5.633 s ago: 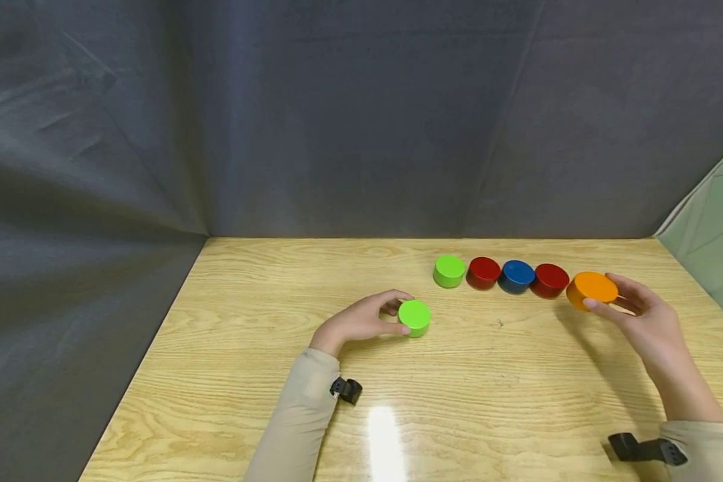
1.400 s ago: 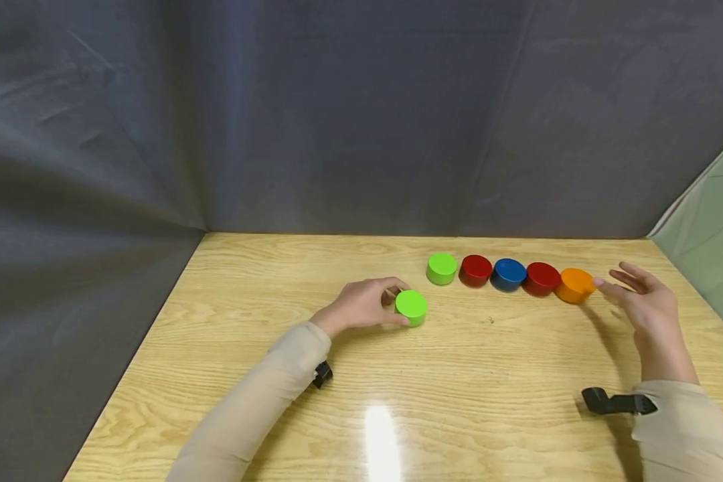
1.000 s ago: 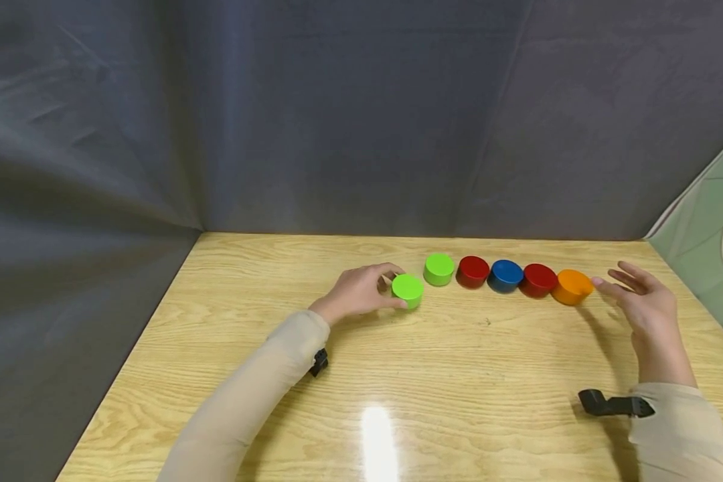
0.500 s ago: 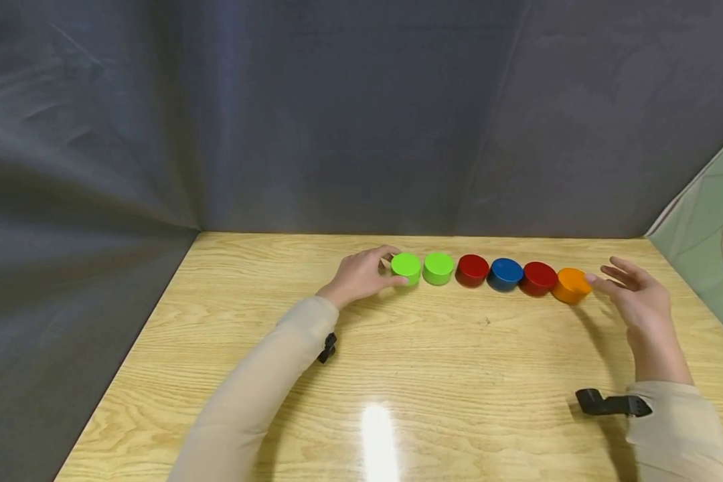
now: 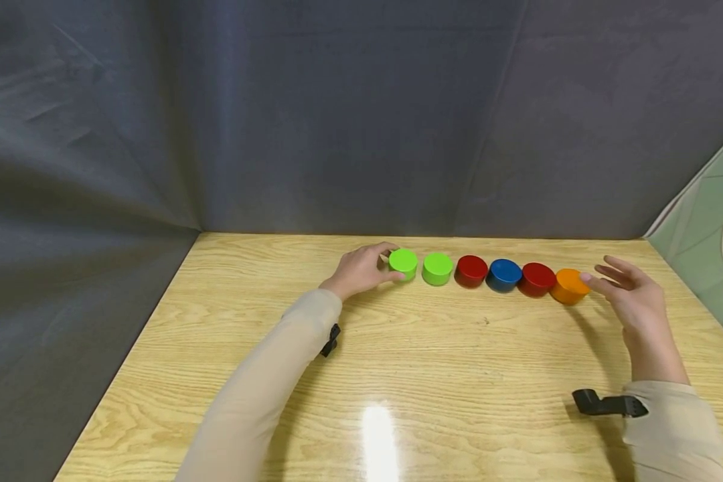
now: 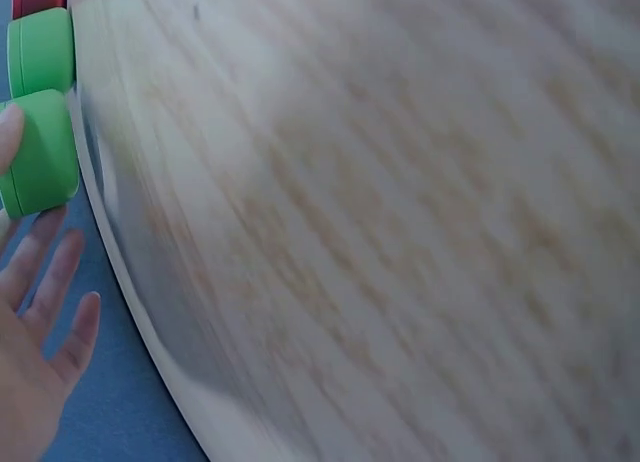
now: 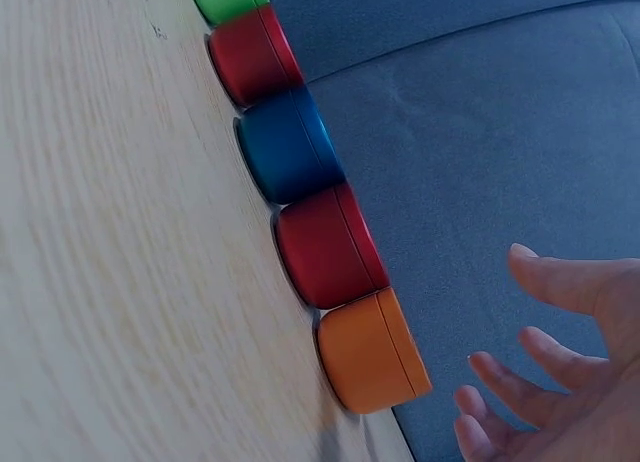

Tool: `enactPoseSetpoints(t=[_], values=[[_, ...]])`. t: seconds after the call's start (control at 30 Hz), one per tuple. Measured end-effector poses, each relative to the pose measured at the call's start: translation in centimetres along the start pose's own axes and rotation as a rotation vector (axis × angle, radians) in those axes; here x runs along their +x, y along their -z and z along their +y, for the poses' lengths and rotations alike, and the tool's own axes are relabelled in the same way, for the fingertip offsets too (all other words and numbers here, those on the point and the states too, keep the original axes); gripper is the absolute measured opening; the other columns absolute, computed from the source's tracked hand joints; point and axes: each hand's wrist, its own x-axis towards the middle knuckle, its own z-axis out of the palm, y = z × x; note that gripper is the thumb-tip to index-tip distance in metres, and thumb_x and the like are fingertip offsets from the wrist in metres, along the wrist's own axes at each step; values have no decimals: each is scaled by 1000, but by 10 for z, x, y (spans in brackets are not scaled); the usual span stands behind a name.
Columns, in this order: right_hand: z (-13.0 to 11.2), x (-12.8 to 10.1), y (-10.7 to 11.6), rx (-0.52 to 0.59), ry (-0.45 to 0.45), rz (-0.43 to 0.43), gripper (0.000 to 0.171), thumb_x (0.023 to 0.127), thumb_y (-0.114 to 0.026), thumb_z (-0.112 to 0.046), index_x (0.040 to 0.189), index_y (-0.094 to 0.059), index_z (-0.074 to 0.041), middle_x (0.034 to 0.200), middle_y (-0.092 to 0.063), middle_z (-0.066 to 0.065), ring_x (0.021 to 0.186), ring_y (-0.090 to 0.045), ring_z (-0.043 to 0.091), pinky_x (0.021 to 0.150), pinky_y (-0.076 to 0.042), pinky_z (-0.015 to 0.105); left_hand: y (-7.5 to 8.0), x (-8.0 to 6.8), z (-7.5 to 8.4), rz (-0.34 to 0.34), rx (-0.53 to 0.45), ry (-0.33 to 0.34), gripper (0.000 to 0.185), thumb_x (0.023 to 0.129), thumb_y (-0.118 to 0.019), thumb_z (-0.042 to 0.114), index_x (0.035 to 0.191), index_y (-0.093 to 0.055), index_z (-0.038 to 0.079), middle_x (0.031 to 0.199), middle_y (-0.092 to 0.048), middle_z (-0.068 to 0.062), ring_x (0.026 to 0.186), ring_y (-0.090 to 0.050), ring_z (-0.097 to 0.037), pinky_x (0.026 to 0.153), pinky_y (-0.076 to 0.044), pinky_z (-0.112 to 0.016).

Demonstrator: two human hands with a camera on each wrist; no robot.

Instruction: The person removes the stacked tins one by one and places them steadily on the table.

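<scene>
My left hand (image 5: 361, 271) pinches a green round lidded tin (image 5: 403, 264) between thumb and fingers, at the left end of a row. A second green tin (image 5: 437, 268) is just right of it with a narrow gap. Further right come a red tin (image 5: 471, 271), a blue tin (image 5: 504, 275), another red tin (image 5: 537, 279) and an orange tin (image 5: 569, 286). My right hand (image 5: 635, 298) hovers beside the orange tin with loosely spread fingers. In the right wrist view its thumb and fingers (image 7: 510, 387) stand apart from the orange tin (image 7: 370, 352).
The row runs along the back of a light wooden table (image 5: 446, 388). A dark grey cloth (image 5: 349, 120) rises behind the table's back edge and along the left side. Green patterned fabric (image 5: 717, 214) hangs at the far right.
Earlier my right hand held the orange tin, which now stands released at the row's right end. My left hand has carried its green tin back to the row's left end.
</scene>
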Motion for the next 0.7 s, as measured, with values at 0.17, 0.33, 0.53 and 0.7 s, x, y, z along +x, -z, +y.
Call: enactPoseSetpoints(t=[0.17,0.33,0.53,0.7], values=[[0,0,0,16,11,-2,69,88,-78,-18,148,-46,-27,95,-62,-32,92,-54,-11,86,-35,5,0,1,-2,-11,-17,2,66,84,-76,49,141,-55,24,125,-64,4,101,-62,-10,91,-47,-44],[0,-1,-1,-11,10,11,67,88,-77,-20,147,-47,-28,97,-61,-32,111,-46,-1,87,-35,5,-1,2,-5,-27,-19,12,67,84,-76,50,142,-54,24,125,-64,4,103,-62,-9,92,-48,-42],[-1,-1,-2,2,2,17,71,88,-78,-21,150,-44,-27,102,-59,-28,109,-47,-2,98,-31,6,-1,3,-7,-46,-31,14,66,84,-77,48,142,-53,25,126,-64,4,106,-62,-11,93,-47,-41],[-1,-1,-2,8,10,20,67,87,-78,-19,146,-47,-28,100,-60,-29,109,-47,-1,94,-34,5,-1,3,-7,-81,-47,18,69,86,-75,48,146,-50,24,130,-62,2,109,-61,-12,94,-48,-40]])
